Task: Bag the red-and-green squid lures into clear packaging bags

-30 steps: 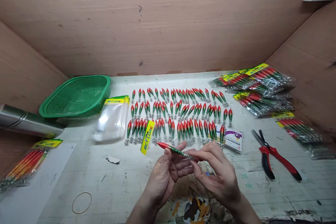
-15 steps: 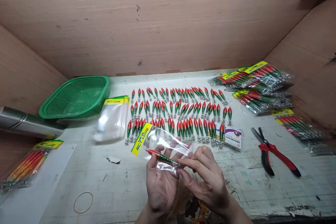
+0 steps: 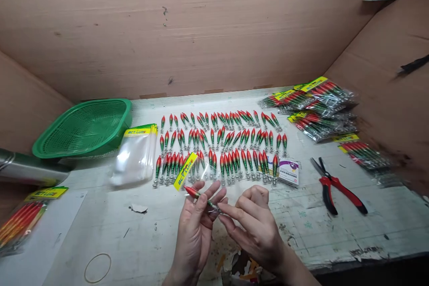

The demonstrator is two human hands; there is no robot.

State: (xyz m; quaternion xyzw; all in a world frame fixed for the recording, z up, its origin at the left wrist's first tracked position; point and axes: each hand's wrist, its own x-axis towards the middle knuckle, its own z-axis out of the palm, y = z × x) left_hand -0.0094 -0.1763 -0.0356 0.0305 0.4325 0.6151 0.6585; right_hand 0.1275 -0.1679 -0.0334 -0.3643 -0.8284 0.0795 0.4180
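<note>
A red-and-green fishing lure (image 3: 192, 192) slants across my left hand (image 3: 196, 228), its red tip up and to the left. The left thumb presses over the lure and a clear plastic bag with a yellow header (image 3: 186, 171) printed BCT LURE; whether the lure lies inside or in front of the bag I cannot tell. My right hand (image 3: 256, 225) pinches the lure's hook end between thumb and forefinger. Just beyond the hands, similar lures (image 3: 237, 160) lie in three rows on the white table (image 3: 161, 241), the nearest row partly behind the bag.
A green basket (image 3: 83, 127) stands at left beside a stack of flat bags (image 3: 134, 156). Filled lure packs (image 3: 325, 123) pile up at right, near red-handled pliers (image 3: 335, 185). A small box (image 3: 288, 172) sits by the front row; a rubber band (image 3: 97, 268) lies front left.
Both hands have shifted left with the lure between them. The bag's clear part spread over the left fingers half a second ago; now the left thumb lies across the lure. The view has turned slightly right.
</note>
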